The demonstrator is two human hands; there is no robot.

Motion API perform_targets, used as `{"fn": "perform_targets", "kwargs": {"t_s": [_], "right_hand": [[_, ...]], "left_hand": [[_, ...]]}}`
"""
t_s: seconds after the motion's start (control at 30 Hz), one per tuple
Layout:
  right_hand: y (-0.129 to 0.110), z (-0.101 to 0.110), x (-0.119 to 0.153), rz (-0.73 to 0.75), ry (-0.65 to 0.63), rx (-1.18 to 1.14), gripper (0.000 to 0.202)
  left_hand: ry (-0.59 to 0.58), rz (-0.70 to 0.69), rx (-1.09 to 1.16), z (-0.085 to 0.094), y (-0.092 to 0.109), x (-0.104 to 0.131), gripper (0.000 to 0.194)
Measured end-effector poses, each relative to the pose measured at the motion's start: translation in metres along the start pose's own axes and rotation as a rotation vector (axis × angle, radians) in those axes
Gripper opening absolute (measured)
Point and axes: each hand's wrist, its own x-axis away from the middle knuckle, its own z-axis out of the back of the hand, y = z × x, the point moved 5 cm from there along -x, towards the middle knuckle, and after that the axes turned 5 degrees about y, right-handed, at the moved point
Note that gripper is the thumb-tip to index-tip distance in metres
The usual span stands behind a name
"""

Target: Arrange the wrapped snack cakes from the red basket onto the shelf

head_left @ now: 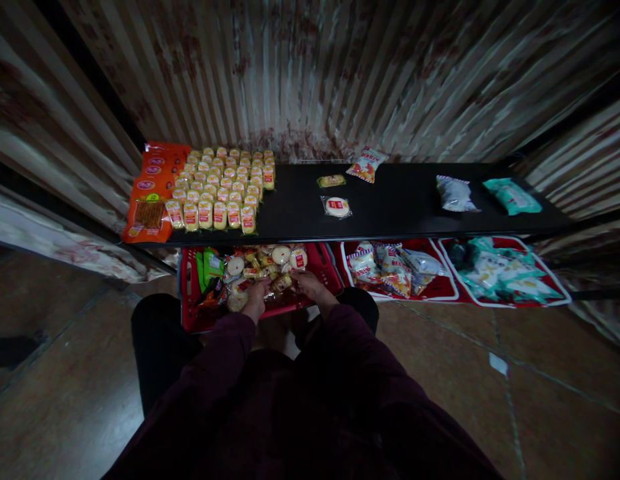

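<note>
Both of my hands are down in a red basket [190, 308] of mixed wrapped snacks, below the shelf's front edge. My right hand [313, 287] has its fingers closed at a small yellow-wrapped snack [281, 283]. Just left of it, my left hand [257, 299] is curled among clear and yellow wrappers; what its fingers hold is too dark to make out. Round white crackers [281, 255] in clear wrap lie beyond the hands. A bright green packet [210, 265] is at the basket's left side.
On the black shelf [300, 217] stand rows of yellow-wrapped snacks [220, 193] beside a large orange bag [155, 193]. Farther right lie a round cracker [337, 207], a yellow packet [331, 181], a chip bag [366, 164], a silvery bag [456, 193] and a teal bag [513, 195]. Two more red baskets [453, 293] hold bags.
</note>
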Motion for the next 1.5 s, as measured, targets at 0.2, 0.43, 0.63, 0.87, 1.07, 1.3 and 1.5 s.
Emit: {"fn": "perform_targets", "kwargs": {"t_s": [0.2, 0.43, 0.63, 0.87, 1.07, 1.3, 1.5], "right_hand": [[0.003, -0.005, 0.003, -0.024, -0.066, -0.267, 0.026], [-0.002, -0.019, 0.011, 0.192, -0.388, -0.183, 0.040], [-0.004, -0.024, 0.011, 0.323, -0.504, 0.050, 0.038], [0.004, -0.023, 0.003, 0.283, -0.470, 0.046, 0.036], [0.007, -0.026, -0.001, 0.270, -0.423, -0.044, 0.034], [0.006, -0.022, 0.000, 0.267, -0.396, -0.132, 0.045], [0.010, -0.017, -0.001, 0.217, -0.322, -0.104, 0.046]], "left_hand": [[-0.019, 0.101, 0.129, 0.001, -0.004, 0.000, 0.021], [-0.061, 0.126, 0.161, -0.005, -0.005, -0.003, 0.024], [-0.088, 0.070, 0.188, -0.007, -0.005, -0.002, 0.054], [-0.090, 0.084, 0.183, -0.008, -0.003, 0.000, 0.061], [-0.149, 0.093, 0.202, -0.010, 0.003, 0.008, 0.065], [-0.145, 0.093, 0.144, -0.005, 0.003, 0.011, 0.067], [-0.084, 0.147, 0.144, -0.004, -0.003, 0.005, 0.057]]}}
